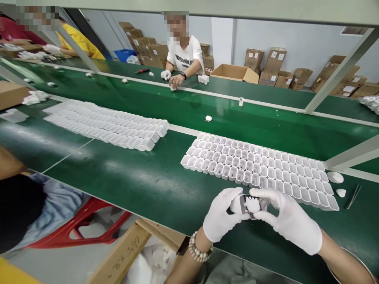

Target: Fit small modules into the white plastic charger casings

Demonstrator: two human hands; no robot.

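Observation:
My left hand [220, 215] and my right hand [287, 219], both in white gloves, meet above the near edge of the green bench. Between their fingertips is a small white-and-dark device part [252, 205], with a rounded white piece in its middle and a dark rim. Both hands pinch it, one from each side; the fingers cover some of it. Just beyond my hands stand rows of small white open cups [242, 163], several with dark slots inside. To the right of these lie a white round piece [335, 177], a smaller white piece [341, 193] and tweezers [353, 196].
A second block of white cups [106, 124] stands at left. Beyond the bench runs a green conveyor belt [183, 108] carrying a small white part [208, 118]. A co-worker [185, 53] sits across it. Slanted metal posts [340, 71] frame the bench; an open carton [130, 252] stands below.

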